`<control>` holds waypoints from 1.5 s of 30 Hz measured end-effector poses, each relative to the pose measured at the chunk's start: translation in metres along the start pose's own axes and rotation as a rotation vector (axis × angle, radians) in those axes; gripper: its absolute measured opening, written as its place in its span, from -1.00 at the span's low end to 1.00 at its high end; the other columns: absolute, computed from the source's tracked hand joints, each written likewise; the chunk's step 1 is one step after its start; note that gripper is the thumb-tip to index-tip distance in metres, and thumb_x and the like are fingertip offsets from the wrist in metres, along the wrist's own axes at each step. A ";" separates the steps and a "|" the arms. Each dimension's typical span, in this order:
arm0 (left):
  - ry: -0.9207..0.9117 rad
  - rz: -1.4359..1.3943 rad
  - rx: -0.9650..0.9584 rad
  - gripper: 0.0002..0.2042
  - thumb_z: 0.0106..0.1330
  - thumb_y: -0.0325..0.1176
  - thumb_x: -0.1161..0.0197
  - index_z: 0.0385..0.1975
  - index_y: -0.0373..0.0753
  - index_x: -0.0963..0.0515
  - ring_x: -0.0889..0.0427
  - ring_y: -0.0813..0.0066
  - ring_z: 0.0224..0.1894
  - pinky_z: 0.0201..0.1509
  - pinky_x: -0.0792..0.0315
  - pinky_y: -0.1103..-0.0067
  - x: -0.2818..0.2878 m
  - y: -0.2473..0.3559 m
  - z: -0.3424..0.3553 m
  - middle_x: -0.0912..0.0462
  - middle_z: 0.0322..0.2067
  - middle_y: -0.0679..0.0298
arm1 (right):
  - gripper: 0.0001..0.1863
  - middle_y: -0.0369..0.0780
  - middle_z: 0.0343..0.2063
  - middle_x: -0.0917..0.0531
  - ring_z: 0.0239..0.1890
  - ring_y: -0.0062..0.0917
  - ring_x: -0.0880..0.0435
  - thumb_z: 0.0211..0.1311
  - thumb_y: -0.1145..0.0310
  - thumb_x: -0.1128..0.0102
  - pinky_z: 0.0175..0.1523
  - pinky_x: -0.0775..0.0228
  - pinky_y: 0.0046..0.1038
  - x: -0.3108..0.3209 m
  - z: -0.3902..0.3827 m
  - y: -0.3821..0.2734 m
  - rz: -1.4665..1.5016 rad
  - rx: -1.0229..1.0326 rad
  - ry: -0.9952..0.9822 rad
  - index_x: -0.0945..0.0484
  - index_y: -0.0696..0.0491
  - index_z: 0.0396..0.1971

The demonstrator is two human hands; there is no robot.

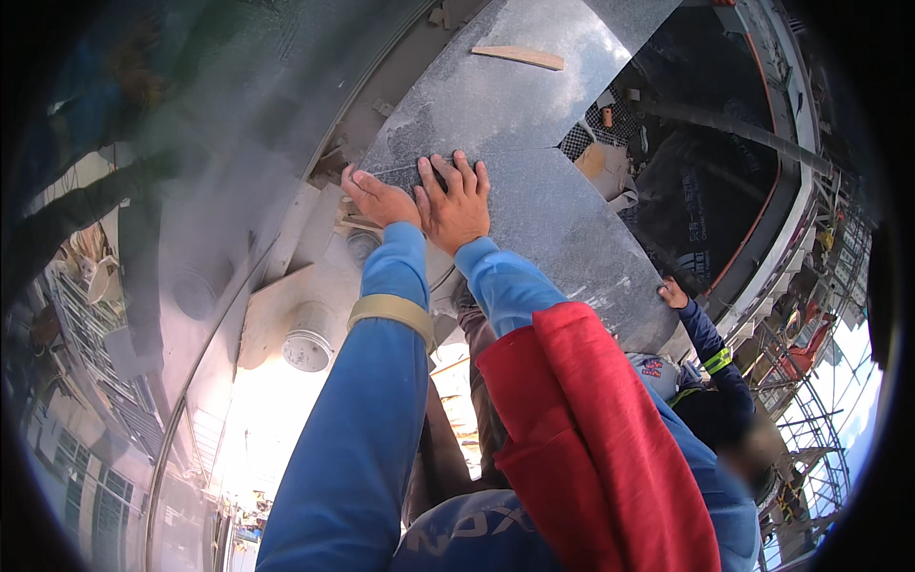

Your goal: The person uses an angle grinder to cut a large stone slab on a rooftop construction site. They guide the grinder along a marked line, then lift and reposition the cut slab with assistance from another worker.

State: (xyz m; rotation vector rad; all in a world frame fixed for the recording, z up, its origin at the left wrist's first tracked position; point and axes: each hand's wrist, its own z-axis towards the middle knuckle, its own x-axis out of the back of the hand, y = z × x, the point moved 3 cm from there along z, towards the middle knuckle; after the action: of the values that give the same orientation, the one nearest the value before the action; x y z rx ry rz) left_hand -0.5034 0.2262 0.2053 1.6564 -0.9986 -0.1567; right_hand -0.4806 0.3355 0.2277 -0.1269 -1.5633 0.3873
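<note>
A large grey sheet panel [562, 214] with a speckled, shiny surface stretches out in front of me. Its near left corner is by my left hand [386, 200], whose fingers bend around the edge; their undersides are hidden. My right hand [459, 205] lies palm down on the panel beside it, fingers spread and pointing away. A thin pale scratch or line runs across the surface near my fingertips. On the far part of the panel rests a thin wooden strip [519, 57]. A co-worker's hand [673, 292] touches the panel's right edge.
A white bucket [308, 341] stands lower left, near wooden boards [272, 315]. Past the panel's right side is a dark recess [705, 181] crossed by a pipe, with debris at its near end. Scaffolding [810, 448] rises at right. A red cloth [600, 429] covers my right arm.
</note>
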 end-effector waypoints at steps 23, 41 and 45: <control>-0.385 0.965 -0.445 -0.48 0.50 0.15 0.10 0.04 -0.12 -0.62 -0.68 -0.02 0.00 0.07 -0.51 0.13 -0.021 0.041 0.066 -0.72 -0.05 0.08 | -0.27 -0.16 0.29 -0.37 0.39 -0.21 -0.30 0.10 0.52 -0.21 0.46 0.03 0.07 0.016 0.038 -0.003 0.112 0.076 0.169 -0.39 -0.16 0.36; -0.396 0.939 -0.525 -0.59 0.53 0.01 0.09 -0.02 -0.14 -0.59 -0.67 -0.05 -0.03 0.00 -0.51 0.08 -0.019 0.041 0.066 -0.69 -0.11 0.05 | -0.21 -0.19 0.47 -0.22 0.54 -0.21 -0.12 0.12 0.54 -0.14 0.54 0.19 0.17 -0.005 0.058 -0.010 0.096 0.034 0.078 -0.33 -0.24 0.42; -0.404 0.934 -0.519 -0.59 0.54 0.01 0.09 0.00 -0.14 -0.58 -0.67 -0.03 -0.03 0.01 -0.51 0.10 -0.021 0.042 0.066 -0.69 -0.10 0.06 | -0.25 -0.21 0.46 -0.24 0.55 -0.25 -0.10 0.18 0.43 -0.21 0.53 0.20 0.20 -0.002 0.063 -0.008 0.083 -0.017 0.125 -0.32 -0.32 0.41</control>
State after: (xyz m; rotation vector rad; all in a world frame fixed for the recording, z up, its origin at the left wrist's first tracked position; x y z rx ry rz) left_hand -0.5761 0.1912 0.2098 0.5885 -1.7648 -0.1049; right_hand -0.5417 0.3166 0.2293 -0.2254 -1.4416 0.4235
